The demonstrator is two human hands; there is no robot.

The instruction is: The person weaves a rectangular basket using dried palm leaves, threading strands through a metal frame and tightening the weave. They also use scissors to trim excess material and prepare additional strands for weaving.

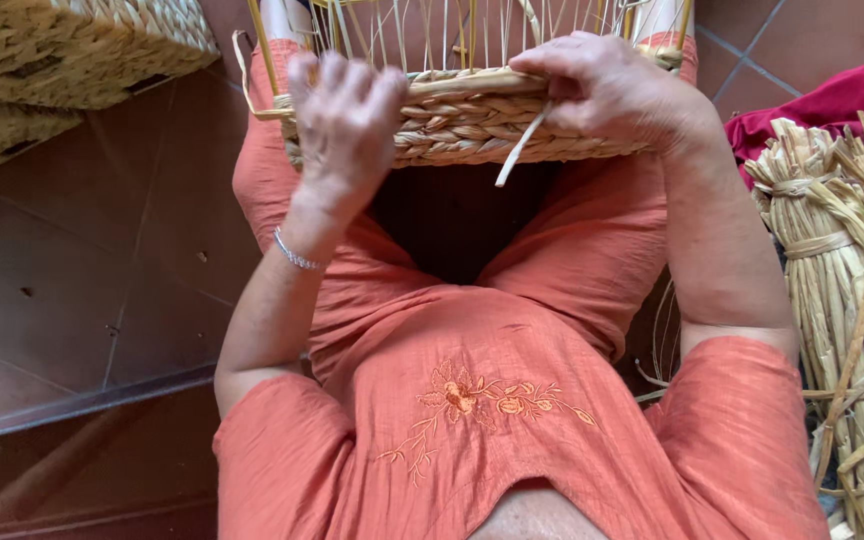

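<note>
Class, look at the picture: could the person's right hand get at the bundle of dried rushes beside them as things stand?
Probably yes. The bundle lies just off the right elbow with nothing between, but the right hand is now on the half-woven basket, pinching a strand.

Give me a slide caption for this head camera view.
Both hands weave a half-built straw basket on an orange-clad lap.

Both hands work a half-woven basket [472,120] at twelve o'clock. The left hand [344,120] grips its rim; the right hand [607,92] pinches a straw strand [520,150]. Straw bundles [847,290] lie at three o'clock.
</note>
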